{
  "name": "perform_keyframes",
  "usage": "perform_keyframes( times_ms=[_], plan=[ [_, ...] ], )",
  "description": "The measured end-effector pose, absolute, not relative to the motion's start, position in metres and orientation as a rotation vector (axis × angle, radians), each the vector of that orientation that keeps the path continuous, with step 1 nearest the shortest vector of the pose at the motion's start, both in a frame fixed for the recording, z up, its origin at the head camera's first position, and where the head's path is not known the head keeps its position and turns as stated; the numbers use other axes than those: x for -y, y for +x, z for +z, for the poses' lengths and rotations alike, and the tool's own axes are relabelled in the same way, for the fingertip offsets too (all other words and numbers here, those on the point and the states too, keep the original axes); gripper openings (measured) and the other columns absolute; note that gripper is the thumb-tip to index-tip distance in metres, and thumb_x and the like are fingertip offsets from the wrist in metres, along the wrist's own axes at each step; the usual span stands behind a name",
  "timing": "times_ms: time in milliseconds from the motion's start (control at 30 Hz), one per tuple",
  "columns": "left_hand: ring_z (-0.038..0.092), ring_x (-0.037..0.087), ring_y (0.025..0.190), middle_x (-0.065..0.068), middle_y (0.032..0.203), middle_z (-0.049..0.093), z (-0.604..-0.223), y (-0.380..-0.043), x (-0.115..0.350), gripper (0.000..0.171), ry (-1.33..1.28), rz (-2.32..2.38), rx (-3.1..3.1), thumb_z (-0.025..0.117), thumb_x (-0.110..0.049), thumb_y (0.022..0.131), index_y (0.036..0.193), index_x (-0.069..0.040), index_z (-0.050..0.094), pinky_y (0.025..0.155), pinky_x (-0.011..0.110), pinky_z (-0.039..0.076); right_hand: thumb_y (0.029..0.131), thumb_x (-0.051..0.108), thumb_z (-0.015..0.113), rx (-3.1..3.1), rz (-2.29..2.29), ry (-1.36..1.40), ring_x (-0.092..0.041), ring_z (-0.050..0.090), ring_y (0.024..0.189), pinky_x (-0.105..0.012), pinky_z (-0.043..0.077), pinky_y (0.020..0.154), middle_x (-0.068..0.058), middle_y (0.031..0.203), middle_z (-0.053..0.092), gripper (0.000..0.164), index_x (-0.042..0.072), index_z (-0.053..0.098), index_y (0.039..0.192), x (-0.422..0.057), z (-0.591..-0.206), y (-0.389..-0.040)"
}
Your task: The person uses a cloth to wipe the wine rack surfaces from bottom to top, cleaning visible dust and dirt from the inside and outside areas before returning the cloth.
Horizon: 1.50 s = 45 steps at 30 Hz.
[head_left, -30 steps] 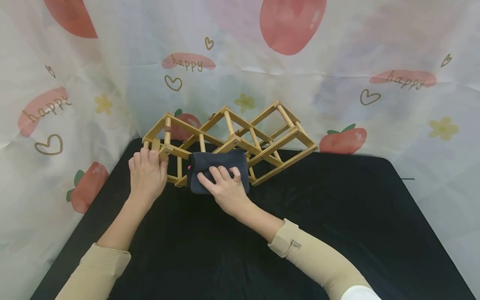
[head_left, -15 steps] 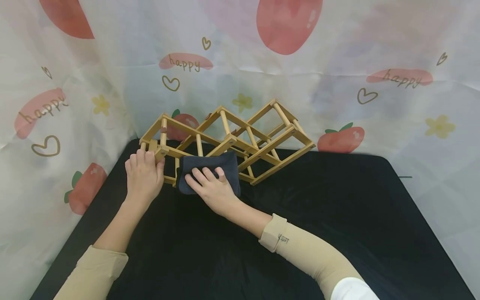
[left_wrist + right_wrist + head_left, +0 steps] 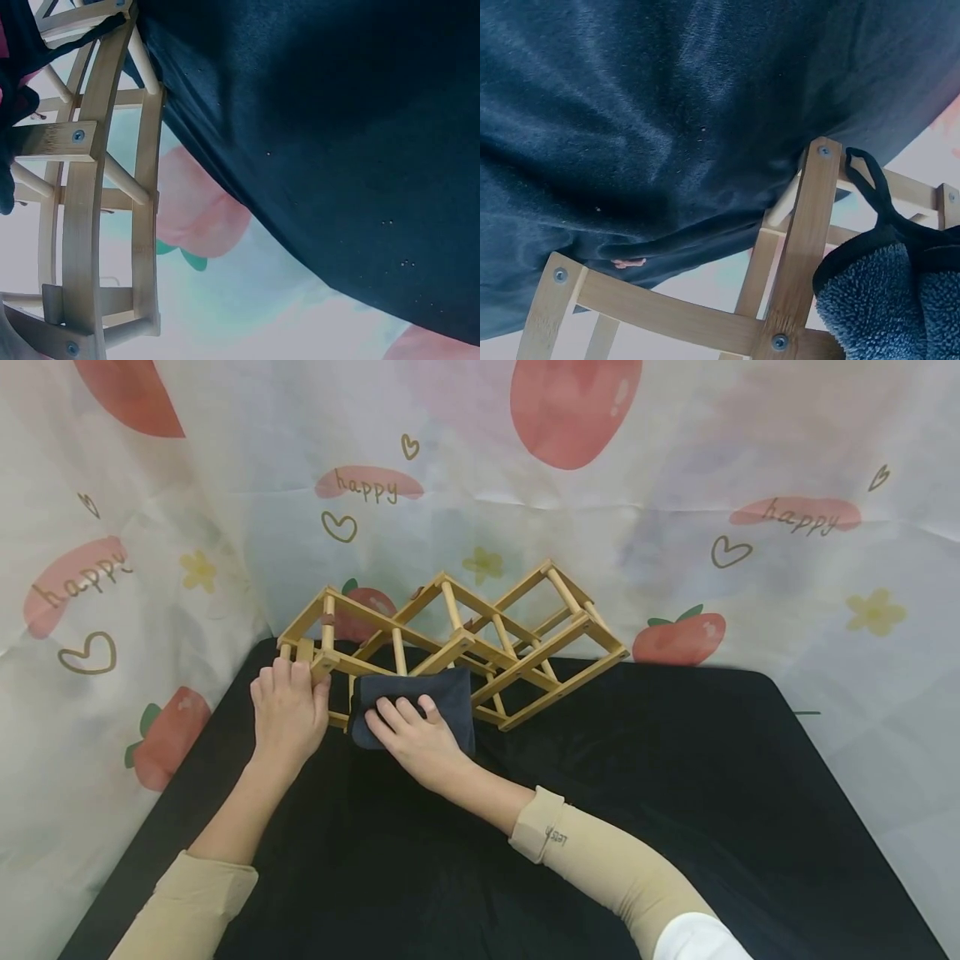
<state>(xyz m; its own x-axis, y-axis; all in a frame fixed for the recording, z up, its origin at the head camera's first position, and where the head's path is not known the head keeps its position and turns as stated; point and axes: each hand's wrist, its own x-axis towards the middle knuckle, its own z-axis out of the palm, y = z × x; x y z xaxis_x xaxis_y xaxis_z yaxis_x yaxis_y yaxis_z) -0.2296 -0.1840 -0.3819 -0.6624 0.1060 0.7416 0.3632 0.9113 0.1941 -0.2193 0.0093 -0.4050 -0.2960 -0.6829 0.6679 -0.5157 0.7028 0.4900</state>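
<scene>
A wooden folding rack [image 3: 525, 675] of crossed slats and round dowels stands at the back of the table. My left hand [image 3: 288, 714] grips its left end, with the fingertips partly hidden behind the wood. A dark blue cloth [image 3: 450, 697] lies folded over the front slats. My right hand [image 3: 420, 743] holds the cloth against the rack with bent fingers. In the right wrist view the cloth [image 3: 877, 300] shows a fluffy surface and a dark hanging loop. The rack [image 3: 82, 195] also fills the left side of the left wrist view.
A black-covered table [image 3: 420, 877] lies beneath the rack. Close behind and to the left hangs a pale printed curtain [image 3: 675, 460] with fruit shapes and hearts. Small specks dot the black cover [image 3: 360, 150] in the left wrist view.
The right hand has slid the blue cloth to the left along the rack's front, toward the left hand. The left hand keeps its grip on the rack's end.
</scene>
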Motion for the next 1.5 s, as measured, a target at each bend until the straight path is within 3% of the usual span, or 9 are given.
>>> perform_keyframes(
  times_ms=[133,367,667,1500],
  plan=[
    [0.032,0.035,0.068,0.020,0.079,0.036,-0.382,-0.230,0.182,0.022,-0.332,-0.423,2.271,0.050,-0.018,0.091,0.087,0.001,0.038,0.062,0.047,0.025,0.099,0.006,0.028,1.907,-0.192,0.913,-0.013,0.044,0.080,-0.037,0.027,0.077,0.003,0.100,0.056,0.036,0.019,0.062,0.101,-0.007,-0.403,-0.220],
    [0.032,0.037,0.070,0.021,0.081,0.036,-0.381,-0.229,0.182,0.023,-0.315,-0.409,2.298,0.049,-0.018,0.092,0.088,0.002,0.038,0.063,0.047,0.026,0.096,0.008,0.040,1.853,-0.166,0.908,-0.012,0.045,0.073,-0.033,0.028,0.075,0.003,0.094,0.057,0.025,0.019,0.063,0.094,-0.003,-0.397,-0.218],
    [0.032,0.036,0.071,0.020,0.082,0.035,-0.379,-0.227,0.182,0.022,-0.312,-0.413,2.289,0.049,-0.016,0.092,0.090,0.002,0.038,0.063,0.047,0.025,0.094,0.009,0.045,1.852,-0.191,0.918,-0.012,0.046,0.074,-0.031,0.031,0.074,0.003,0.093,0.058,0.021,0.018,0.064,0.093,0.000,-0.394,-0.216],
    [0.031,0.036,0.069,0.021,0.081,0.034,-0.382,-0.228,0.180,0.024,-0.296,-0.424,2.296,0.045,-0.020,0.093,0.088,0.002,0.038,0.062,0.047,0.025,0.094,0.010,0.042,1.888,-0.269,0.938,-0.009,0.048,0.076,-0.027,0.035,0.076,0.006,0.092,0.058,0.027,0.020,0.067,0.094,0.012,-0.401,-0.215]
  ],
)
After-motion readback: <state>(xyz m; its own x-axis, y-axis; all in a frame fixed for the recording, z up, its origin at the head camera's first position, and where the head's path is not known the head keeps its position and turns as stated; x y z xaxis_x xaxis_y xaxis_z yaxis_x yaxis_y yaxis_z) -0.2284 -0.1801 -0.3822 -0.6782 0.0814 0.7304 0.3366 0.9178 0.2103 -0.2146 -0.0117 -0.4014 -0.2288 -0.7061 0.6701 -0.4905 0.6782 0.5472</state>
